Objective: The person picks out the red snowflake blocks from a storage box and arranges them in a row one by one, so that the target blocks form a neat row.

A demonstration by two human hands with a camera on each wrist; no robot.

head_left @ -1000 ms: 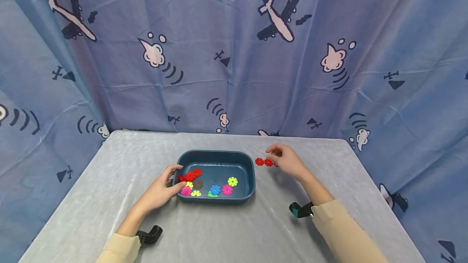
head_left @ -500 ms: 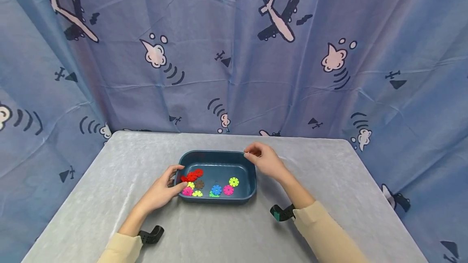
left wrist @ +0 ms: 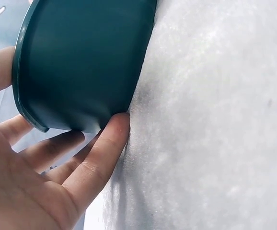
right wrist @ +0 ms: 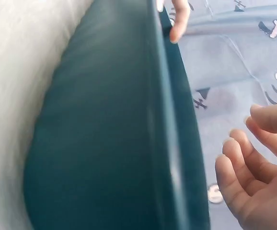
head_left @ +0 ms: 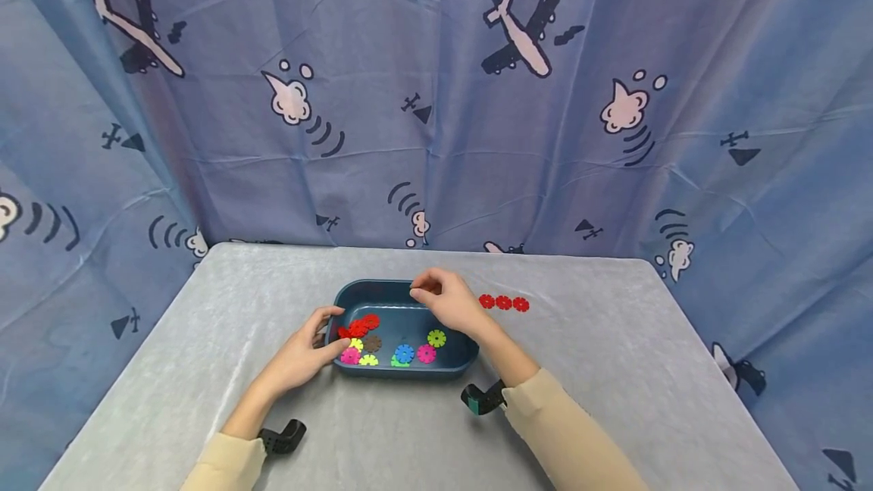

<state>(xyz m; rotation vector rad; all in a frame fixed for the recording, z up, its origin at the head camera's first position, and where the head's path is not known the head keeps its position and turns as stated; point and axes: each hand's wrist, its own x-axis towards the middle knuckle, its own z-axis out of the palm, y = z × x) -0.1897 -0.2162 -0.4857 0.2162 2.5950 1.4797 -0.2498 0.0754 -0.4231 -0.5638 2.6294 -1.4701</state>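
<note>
A dark teal plastic tub point(head_left: 402, 373) sits on the table with several flower-shaped notched discs in it. Red discs point(head_left: 358, 327) cluster at its left end, near a brown disc point(head_left: 372, 344). A blue disc point(head_left: 405, 354), a pink disc point(head_left: 426, 354) and a yellow-green disc point(head_left: 436, 338) lie further right. My left hand point(head_left: 300, 358) grips the tub's left end, thumb over the rim and fingers against the outside wall. Above the tub's back part hovers my right hand point(head_left: 450, 303), fingers loosely bent; nothing shows between them in the right wrist view.
Three red discs point(head_left: 503, 302) lie in a row on the white-covered table point(head_left: 580, 339), right of the tub. A blue patterned curtain point(head_left: 436, 112) hangs behind the table and along both sides. Each wrist carries a black camera mount point(head_left: 283, 438).
My right hand has moved left from the row of red discs, past the tub's right rim, to above the tub. All three discs now show uncovered. My left hand keeps its place.
</note>
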